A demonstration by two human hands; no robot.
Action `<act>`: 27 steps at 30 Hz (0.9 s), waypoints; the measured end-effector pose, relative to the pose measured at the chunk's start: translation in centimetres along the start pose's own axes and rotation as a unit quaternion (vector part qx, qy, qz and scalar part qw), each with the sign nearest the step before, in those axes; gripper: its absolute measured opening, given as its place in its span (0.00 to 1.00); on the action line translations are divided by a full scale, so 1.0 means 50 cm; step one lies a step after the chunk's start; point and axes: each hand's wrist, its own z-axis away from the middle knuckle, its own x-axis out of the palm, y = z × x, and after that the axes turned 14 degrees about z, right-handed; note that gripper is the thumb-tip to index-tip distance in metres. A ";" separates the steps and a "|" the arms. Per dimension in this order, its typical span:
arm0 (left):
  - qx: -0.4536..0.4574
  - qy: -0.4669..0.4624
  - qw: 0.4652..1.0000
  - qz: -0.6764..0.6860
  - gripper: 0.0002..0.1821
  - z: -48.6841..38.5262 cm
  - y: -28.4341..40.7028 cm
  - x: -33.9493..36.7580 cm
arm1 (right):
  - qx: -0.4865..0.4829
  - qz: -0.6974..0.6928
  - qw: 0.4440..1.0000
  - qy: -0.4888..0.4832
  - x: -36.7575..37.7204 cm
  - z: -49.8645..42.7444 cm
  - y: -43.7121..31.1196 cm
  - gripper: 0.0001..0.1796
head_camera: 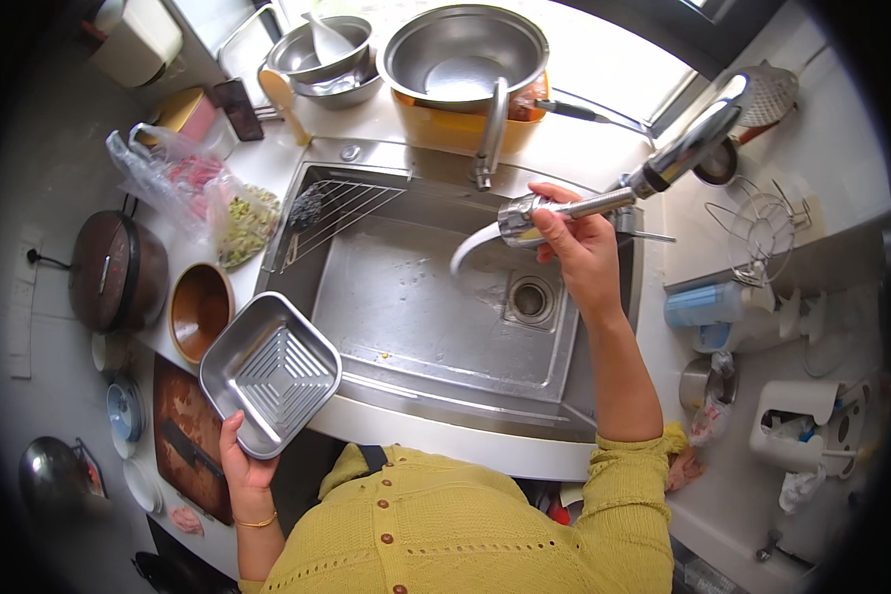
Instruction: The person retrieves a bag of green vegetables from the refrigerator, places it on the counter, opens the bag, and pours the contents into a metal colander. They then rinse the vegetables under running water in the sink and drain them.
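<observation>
My right hand (pixel 575 237) grips the pull-out faucet spray head (pixel 520 220) above the right side of the stainless steel sink (pixel 431 297). White water arcs leftward out of the spray head, over the sink basin. My left hand (pixel 246 457) holds a square metal tray with a slotted-pattern base (pixel 271 375) by its near rim, tilted, at the sink's left front corner. A wire rack (pixel 345 215) sits in the sink's back left corner with a dark scouring pad (pixel 307 206) at it. The drain (pixel 531 300) lies below my right hand.
Behind the sink stand a large steel bowl (pixel 464 63) on a yellow basin (pixel 453 128), and stacked bowls (pixel 323 48). On the left are plastic bags of food (pixel 249 223), a brown bowl (pixel 200 312), a rice cooker (pixel 108 271) and a cutting board (pixel 182 416) bearing a knife (pixel 185 445).
</observation>
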 end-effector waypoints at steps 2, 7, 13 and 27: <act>0.026 0.017 0.999 -0.010 0.25 0.011 0.004 0.003 | -0.011 -0.056 0.998 0.019 0.030 -0.001 0.000 0.21; 0.042 0.043 0.998 0.006 0.26 0.025 0.016 0.010 | -0.011 -0.150 0.988 0.018 0.059 0.007 -0.010 0.23; 0.052 0.009 0.999 -0.011 0.24 0.027 0.022 0.013 | 0.014 -0.172 0.985 -0.028 0.047 0.027 -0.031 0.23; 0.063 0.032 0.997 -0.002 0.24 0.018 0.036 -0.004 | 0.076 0.029 0.993 -0.080 -0.048 0.036 -0.033 0.17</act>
